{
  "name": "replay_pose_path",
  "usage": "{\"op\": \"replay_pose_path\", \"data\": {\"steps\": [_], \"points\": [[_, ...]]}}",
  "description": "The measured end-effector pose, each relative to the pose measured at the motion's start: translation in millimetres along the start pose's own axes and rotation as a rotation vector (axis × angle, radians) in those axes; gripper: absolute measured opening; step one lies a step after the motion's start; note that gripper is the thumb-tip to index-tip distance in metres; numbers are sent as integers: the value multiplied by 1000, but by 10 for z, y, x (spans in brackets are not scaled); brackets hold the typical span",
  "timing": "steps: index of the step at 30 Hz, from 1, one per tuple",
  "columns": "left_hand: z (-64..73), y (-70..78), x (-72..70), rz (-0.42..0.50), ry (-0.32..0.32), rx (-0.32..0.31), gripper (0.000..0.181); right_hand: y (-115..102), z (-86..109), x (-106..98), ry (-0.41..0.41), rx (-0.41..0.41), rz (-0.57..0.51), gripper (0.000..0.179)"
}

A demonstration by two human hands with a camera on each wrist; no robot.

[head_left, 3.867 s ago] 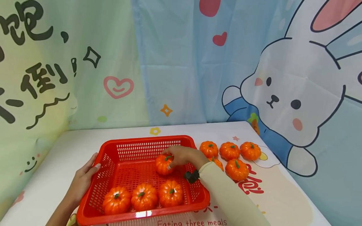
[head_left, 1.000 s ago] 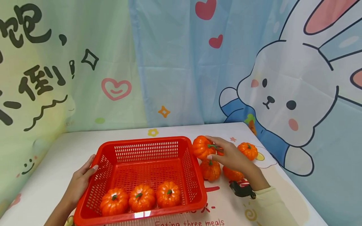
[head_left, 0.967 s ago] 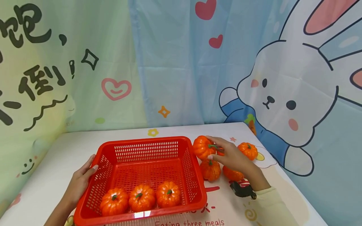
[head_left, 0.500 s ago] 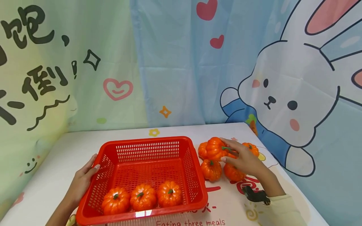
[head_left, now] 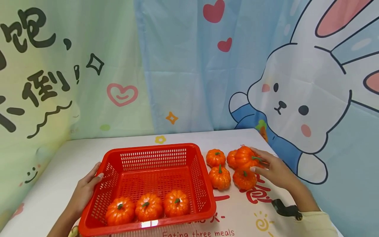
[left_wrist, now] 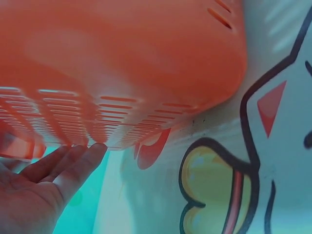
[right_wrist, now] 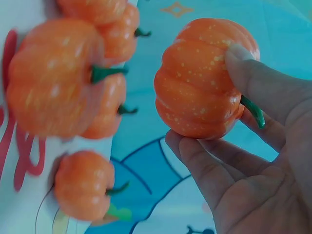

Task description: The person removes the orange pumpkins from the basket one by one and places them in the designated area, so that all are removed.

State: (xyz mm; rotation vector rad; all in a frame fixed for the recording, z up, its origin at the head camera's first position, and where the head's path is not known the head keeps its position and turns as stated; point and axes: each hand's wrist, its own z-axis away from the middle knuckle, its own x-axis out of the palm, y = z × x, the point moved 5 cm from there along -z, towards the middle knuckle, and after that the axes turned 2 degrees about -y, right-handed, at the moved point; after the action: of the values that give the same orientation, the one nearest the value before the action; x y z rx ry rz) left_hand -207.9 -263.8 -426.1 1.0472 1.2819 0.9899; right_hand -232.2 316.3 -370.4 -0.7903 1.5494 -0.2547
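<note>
In the head view, a red plastic basket (head_left: 154, 146) stands tilted towards me, with three small orange pumpkins (head_left: 149, 207) in a row along its near side. My left hand (head_left: 86, 189) holds the basket's left side, thumb at the rim. Its fingers (left_wrist: 80, 168) touch the slotted outer wall in the left wrist view. My right hand (head_left: 273, 169) grips another pumpkin (head_left: 245, 157) by thumb and fingertips, its green stem towards the palm. In the right wrist view this pumpkin (right_wrist: 202, 78) is held up apart from the others.
Several pumpkins (head_left: 219, 178) sit on the printed white tablecloth (head_left: 237, 210) right of the basket, two of them nearest the basket's right wall. One pumpkin (right_wrist: 85, 185) sits apart in the right wrist view. A patterned curtain (head_left: 183, 82) hangs behind the table.
The right hand has taken the pumpkin out of the basket, past its right wall, and moved it rightwards over the pumpkins on the table. The left hand stays at the basket's left side.
</note>
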Motion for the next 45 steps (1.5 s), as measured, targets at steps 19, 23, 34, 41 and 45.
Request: {"op": "replay_pose_path", "data": {"steps": [19,23,34,41,45], "points": [[1,-13,15,-6,-2,6,63,500,300,-217,-139,170,87,69],[-5,-19,17,4,-2,0,62,601,313,-212,-185,213,95,69],[-3,-34,12,-4,-3,-26,62,915,339,-127,-236,271,94,67],[9,-46,7,-14,-1,-31,62,1028,344,-13,-288,296,78,65],[1,-35,8,-1,1,-27,61,988,302,-11,-261,285,109,62]]}}
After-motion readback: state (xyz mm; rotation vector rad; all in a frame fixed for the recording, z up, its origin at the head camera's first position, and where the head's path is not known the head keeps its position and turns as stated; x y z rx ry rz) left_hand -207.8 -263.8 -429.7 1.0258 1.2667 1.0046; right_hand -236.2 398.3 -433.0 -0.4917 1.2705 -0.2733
